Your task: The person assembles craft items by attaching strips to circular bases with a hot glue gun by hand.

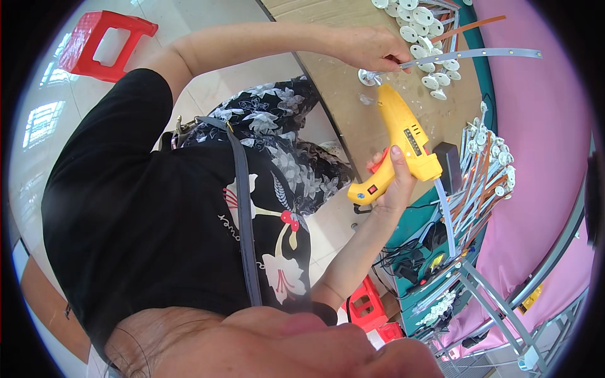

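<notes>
The wooden table [353, 94] carries the work at the far right of the scene, with a pink cloth [542, 157] beyond it and a red stool [104, 44] on the floor to the far left. A heap of white round caps [432, 38] lies on the table past the hands. The yellow glue gun [403, 142] sits in the right hand [391, 183], fingers [396, 154] clamped round its grip, nozzle aimed at a single white cap [368, 77] on the table. The left hand [372, 47] has its fingers pinched together on a thin grey strip [479, 55] that runs off to the right, its near end just over that cap.

The risk, as I judge it, is hot glue: the nozzle stands close to the left fingertips, so a slip could burn them, or glue could string onto the table. The strip could also shift off the cap before it sets.
</notes>
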The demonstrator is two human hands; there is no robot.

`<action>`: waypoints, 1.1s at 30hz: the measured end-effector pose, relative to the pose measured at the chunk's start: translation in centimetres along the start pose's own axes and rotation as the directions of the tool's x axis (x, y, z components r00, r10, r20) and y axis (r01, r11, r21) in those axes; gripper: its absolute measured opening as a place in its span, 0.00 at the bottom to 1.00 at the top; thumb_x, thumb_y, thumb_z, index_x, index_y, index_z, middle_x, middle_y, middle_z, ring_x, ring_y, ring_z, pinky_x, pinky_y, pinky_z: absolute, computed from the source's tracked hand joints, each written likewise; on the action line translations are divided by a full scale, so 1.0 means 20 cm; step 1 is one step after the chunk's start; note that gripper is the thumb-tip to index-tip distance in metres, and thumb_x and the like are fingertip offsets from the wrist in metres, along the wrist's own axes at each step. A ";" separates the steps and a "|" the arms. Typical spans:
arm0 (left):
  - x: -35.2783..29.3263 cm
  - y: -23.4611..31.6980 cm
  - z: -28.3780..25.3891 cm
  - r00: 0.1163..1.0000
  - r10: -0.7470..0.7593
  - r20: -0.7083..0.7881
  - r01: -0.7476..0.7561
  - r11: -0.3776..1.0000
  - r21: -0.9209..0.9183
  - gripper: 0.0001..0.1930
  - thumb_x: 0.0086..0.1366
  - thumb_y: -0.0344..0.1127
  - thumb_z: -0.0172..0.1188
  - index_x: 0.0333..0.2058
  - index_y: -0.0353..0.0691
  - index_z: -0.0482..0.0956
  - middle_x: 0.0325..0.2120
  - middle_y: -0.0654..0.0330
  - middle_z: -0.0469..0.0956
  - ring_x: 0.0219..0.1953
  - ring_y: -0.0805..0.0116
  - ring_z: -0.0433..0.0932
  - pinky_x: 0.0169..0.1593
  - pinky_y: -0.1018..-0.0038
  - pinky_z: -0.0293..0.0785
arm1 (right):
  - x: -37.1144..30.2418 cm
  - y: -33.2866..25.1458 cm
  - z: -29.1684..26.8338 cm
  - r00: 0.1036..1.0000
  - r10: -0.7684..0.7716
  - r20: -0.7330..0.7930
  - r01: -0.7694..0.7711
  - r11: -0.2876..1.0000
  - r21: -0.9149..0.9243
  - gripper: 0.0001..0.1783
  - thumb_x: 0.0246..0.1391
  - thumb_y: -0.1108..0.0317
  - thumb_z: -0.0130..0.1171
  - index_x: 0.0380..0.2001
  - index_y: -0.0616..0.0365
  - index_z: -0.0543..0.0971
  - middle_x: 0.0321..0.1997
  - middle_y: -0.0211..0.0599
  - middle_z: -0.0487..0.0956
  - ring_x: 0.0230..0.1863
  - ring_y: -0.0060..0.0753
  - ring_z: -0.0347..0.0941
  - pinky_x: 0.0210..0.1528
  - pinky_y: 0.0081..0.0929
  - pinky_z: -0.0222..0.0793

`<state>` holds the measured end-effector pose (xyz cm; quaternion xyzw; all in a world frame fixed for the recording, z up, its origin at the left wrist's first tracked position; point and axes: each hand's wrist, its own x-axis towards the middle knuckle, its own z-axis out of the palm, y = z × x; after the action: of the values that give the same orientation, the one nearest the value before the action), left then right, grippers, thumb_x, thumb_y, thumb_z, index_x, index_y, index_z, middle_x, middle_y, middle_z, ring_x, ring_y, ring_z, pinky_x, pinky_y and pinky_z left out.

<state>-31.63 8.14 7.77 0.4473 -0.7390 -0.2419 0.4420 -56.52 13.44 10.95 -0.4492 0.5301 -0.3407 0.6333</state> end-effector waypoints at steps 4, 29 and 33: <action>0.00 -0.03 0.00 0.999 0.020 -0.050 -0.022 0.999 -0.042 0.10 0.56 0.30 0.55 0.37 0.35 0.77 0.25 0.53 0.76 0.26 0.62 0.73 0.32 0.69 0.68 | 0.00 0.05 -0.04 1.000 -0.004 0.012 0.004 0.999 0.045 0.14 0.49 0.66 0.59 0.35 0.63 0.70 0.25 0.39 0.72 0.25 0.32 0.72 0.25 0.32 0.73; -0.24 -0.81 -1.24 0.714 -0.089 -0.694 0.458 0.809 0.368 0.08 0.54 0.34 0.56 0.28 0.36 0.78 0.23 0.50 0.76 0.24 0.59 0.75 0.30 0.66 0.69 | 0.09 0.35 -0.26 0.962 -0.006 0.274 -0.154 0.815 0.558 0.22 0.50 0.50 0.52 0.36 0.61 0.68 0.29 0.36 0.67 0.27 0.34 0.63 0.35 0.37 0.65; -0.24 -1.17 -1.43 0.602 0.066 -0.796 0.525 0.718 0.457 0.08 0.49 0.31 0.55 0.20 0.31 0.77 0.19 0.41 0.73 0.17 0.57 0.73 0.23 0.60 0.65 | 0.11 0.36 -0.32 0.903 -0.042 0.428 -0.226 0.800 0.555 0.22 0.54 0.50 0.50 0.39 0.58 0.68 0.32 0.35 0.71 0.34 0.34 0.67 0.44 0.37 0.67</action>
<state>4.69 2.03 2.13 0.7284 -0.4439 0.1863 0.4875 -62.57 12.80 3.28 -0.2644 0.2699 -0.3522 0.8563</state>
